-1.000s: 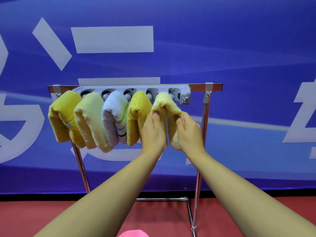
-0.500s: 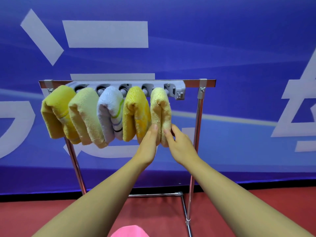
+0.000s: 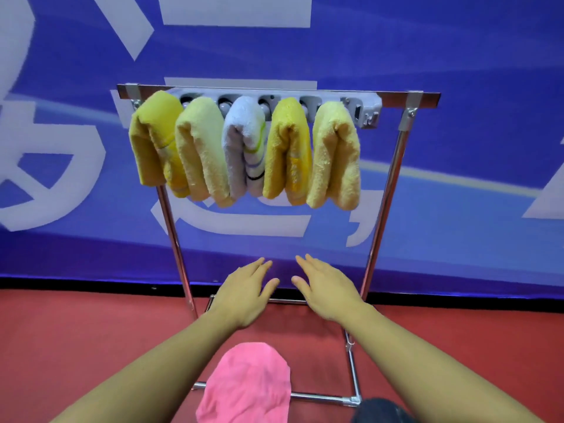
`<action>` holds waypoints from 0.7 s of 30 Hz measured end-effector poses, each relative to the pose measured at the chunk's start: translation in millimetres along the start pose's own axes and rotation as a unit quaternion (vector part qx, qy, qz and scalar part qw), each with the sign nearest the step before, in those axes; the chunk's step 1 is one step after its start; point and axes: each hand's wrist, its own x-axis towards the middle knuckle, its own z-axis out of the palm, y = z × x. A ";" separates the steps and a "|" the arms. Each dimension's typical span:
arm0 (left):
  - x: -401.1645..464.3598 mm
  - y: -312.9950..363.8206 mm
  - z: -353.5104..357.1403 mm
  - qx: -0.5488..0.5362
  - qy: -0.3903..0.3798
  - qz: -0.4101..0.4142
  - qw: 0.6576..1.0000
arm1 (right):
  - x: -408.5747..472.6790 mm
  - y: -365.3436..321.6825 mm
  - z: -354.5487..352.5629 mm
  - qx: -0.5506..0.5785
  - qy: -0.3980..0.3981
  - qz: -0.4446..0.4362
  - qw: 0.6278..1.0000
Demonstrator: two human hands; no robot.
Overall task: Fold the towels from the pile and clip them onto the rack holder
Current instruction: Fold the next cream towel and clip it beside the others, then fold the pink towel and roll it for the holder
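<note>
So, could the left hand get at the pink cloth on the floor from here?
Probably yes. The left hand is open and holds nothing, and the crumpled pink cloth lies uncovered on the red floor just below the forearm, with nothing over it.

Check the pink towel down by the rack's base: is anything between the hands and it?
Nothing visible. The left hand and right hand hover open and empty above the pink towel, with open air and bare floor between. The towel drapes over the rack's bottom bar.
</note>
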 end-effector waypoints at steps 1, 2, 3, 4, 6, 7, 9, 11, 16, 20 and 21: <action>-5.1 -10.0 7.4 0.004 -0.004 -0.003 1.000 | 1.6 -3.2 14.8 -0.009 -0.014 -0.011 1.000; -8.6 -21.0 16.5 0.003 -0.008 -0.007 1.000 | 4.4 -5.4 31.2 -0.014 -0.026 -0.018 0.999; -11.3 -31.9 25.6 -0.002 -0.012 -0.013 1.000 | 8.1 -6.5 48.0 -0.014 -0.041 -0.020 0.999; -13.5 -43.9 36.0 -0.010 -0.020 -0.022 0.999 | 12.8 -7.2 66.0 -0.014 -0.057 -0.022 0.998; -17.5 -68.8 59.1 -0.026 -0.039 -0.048 0.998 | 22.6 -8.2 102.6 -0.017 -0.093 -0.026 0.995; -18.8 -81.8 72.6 -0.036 -0.049 -0.064 0.996 | 28.0 -8.3 121.0 -0.019 -0.113 -0.025 0.993; -22.3 -106.8 100.4 -0.062 -0.070 -0.102 0.990 | 38.4 -7.2 160.0 -0.017 -0.157 -0.019 0.987; -25.9 -131.2 130.5 -0.082 -0.093 -0.136 0.983 | 45.8 -4.4 202.3 -0.015 -0.205 -0.007 0.979; -26.0 -184.4 214.0 -0.111 -0.148 -0.213 0.959 | 60.3 12.9 305.4 -0.020 -0.329 0.031 0.944; -30.3 -219.4 278.2 -0.146 -0.193 -0.285 0.927 | 75.2 30.2 377.3 -0.018 -0.390 0.073 0.918; -32.8 -228.6 293.5 -0.153 -0.204 -0.303 0.918 | 77.8 35.1 394.4 -0.009 -0.403 0.088 0.911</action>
